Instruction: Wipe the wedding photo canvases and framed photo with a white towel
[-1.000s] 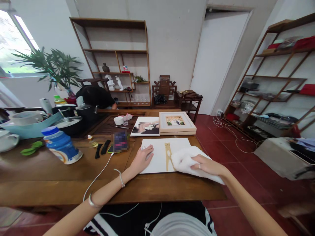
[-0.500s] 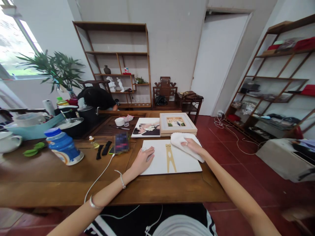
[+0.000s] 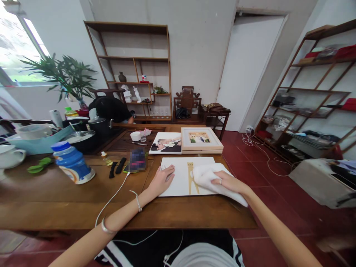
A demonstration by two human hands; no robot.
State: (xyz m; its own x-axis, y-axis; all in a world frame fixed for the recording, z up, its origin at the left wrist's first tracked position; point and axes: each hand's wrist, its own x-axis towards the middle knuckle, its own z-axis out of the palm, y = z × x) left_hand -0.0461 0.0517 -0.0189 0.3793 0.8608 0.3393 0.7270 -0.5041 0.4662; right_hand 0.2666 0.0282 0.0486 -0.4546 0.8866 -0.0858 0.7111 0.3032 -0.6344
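Observation:
A flat white board [image 3: 178, 185] with a tan long-legged cat figure [image 3: 190, 174] on its face lies on the wooden table in front of me. My left hand [image 3: 164, 180] rests flat on the board's left edge, fingers stretched out. In my right hand [image 3: 226, 181] is a white cloth [image 3: 207, 178], bunched and pressed onto the board's right half. The cloth hides part of the cat figure and hangs past the board's right edge. Behind the board lie a photo print [image 3: 166, 144] and a pale framed picture [image 3: 202, 139].
Left on the table [image 3: 116, 211] are a blue-capped bottle [image 3: 73, 163], a small dropper bottle [image 3: 106, 158], black strips [image 3: 116, 168] and a phone [image 3: 137, 160] on a white cable. A person in black [image 3: 108, 109] bends low behind the table. Shelves [image 3: 128, 26] stand at the wall.
My right hand has slid the cloth toward me across the board's right half, from its upper right corner to over the cat figure. My left hand has stayed in place.

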